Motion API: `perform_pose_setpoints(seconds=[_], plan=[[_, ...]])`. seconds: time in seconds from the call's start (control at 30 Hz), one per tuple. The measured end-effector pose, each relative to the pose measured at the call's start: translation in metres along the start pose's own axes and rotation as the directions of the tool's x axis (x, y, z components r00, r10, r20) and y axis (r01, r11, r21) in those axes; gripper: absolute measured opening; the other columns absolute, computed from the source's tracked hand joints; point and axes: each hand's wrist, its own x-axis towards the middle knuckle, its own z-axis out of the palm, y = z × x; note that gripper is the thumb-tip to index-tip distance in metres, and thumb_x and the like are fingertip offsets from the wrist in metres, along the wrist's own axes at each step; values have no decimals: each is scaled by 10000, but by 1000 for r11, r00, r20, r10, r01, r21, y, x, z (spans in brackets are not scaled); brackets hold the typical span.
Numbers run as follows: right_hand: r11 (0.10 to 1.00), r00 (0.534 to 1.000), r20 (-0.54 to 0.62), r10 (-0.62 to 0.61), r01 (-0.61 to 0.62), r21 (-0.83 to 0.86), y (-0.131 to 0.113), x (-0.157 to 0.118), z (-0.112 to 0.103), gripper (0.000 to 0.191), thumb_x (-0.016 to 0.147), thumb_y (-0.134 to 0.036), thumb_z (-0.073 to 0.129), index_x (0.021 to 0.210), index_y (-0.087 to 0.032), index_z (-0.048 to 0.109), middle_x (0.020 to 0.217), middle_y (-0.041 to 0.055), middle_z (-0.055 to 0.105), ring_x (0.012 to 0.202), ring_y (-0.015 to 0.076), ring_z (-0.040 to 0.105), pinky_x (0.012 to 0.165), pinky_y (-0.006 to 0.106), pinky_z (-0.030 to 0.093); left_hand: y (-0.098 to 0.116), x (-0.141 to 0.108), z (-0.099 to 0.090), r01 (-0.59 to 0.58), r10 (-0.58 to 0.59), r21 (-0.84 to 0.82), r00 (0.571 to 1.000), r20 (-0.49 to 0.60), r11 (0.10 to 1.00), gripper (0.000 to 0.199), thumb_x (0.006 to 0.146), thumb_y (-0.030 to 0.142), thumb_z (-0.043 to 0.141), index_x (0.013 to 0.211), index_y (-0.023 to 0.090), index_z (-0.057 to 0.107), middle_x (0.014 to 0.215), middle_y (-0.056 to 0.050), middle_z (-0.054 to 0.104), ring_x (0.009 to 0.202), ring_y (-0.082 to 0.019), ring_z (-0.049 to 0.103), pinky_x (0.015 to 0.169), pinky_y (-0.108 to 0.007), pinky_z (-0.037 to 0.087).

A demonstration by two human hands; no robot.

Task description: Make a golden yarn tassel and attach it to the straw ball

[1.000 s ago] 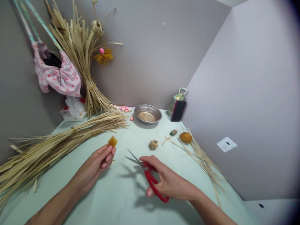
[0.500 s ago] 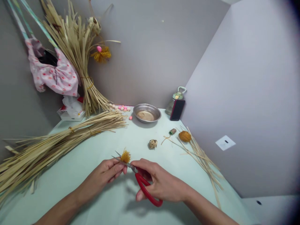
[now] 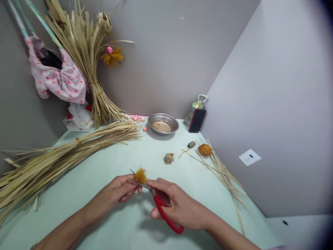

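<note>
Low over the front of the table, my left hand [image 3: 124,189] pinches a small mustard-yellow yarn tassel [image 3: 141,175], its frayed end pointing up. My right hand [image 3: 173,203] grips red-handled scissors [image 3: 166,213], the thumb and fingers around the handle loops. The scissor blades reach left to the tassel, beside my left fingertips, and stand somewhat apart. Whether the yarn lies between the blades I cannot tell. A small woven straw ball [image 3: 169,158] rests on the table beyond my hands.
Bundled straw strips [image 3: 67,158] cover the left side. Loose strips [image 3: 229,177], a yarn ball [image 3: 205,150] and a thread spool [image 3: 191,144] lie to the right. At the back stand a metal bowl [image 3: 163,133], a phone [image 3: 197,121] and a bottle [image 3: 189,118]; beads [image 3: 135,118] lie nearby.
The scissors have shifted slightly right and down, and their tips reach less far past the tassel. My left hand still holds the tassel, nearly in the same place.
</note>
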Motion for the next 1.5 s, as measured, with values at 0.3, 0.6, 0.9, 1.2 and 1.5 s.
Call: perform_pose_setpoints(seconds=[0.3, 0.6, 0.9, 1.2, 1.5], plan=[[993, 998, 65, -8, 0, 122, -8, -5, -3, 374, 879, -468, 637, 1141, -203, 666, 780, -38, 476, 694, 117, 346, 672, 232, 357, -4, -3, -2, -7, 8, -30, 999, 54, 1000, 370, 912, 498, 556, 765, 169, 638, 557, 83, 337, 522, -106, 239, 509, -266, 172], [950, 999, -7, 44, -40, 309, 11, -7, 14, 341, 883, -492, 635, 961, -160, 651, 718, -42, 362, 664, 109, 273, 585, 235, 269, 5, -4, 1, 20, -17, -34, 997, 72, 999, 360, 934, 494, 530, 822, 172, 646, 587, 79, 338, 549, -111, 251, 526, -258, 197], [936, 997, -2, 80, -74, 343, 12, -7, 15, 256, 841, -376, 711, 1001, -187, 641, 716, -53, 328, 658, 104, 267, 589, 225, 269, 5, -3, 2, 5, -5, 93, 1000, 7, 996, 395, 953, 501, 472, 833, 176, 662, 584, 73, 364, 548, -115, 295, 540, -269, 219], [971, 999, 19, 33, -36, 237, 1, -4, 9, 382, 838, -496, 685, 1081, -202, 666, 723, -48, 431, 648, 110, 292, 615, 236, 317, 3, -2, 4, 46, -44, -26, 997, 69, 999, 383, 873, 504, 581, 708, 166, 648, 515, 89, 317, 494, -100, 213, 494, -272, 163], [947, 998, -5, 64, -59, 315, 16, -12, 19, 395, 858, -531, 655, 1005, -165, 661, 681, -53, 311, 651, 108, 258, 574, 237, 259, 6, -5, 11, 70, -61, -115, 995, 82, 991, 390, 884, 495, 589, 682, 164, 627, 524, 92, 279, 501, -100, 173, 496, -272, 146]])
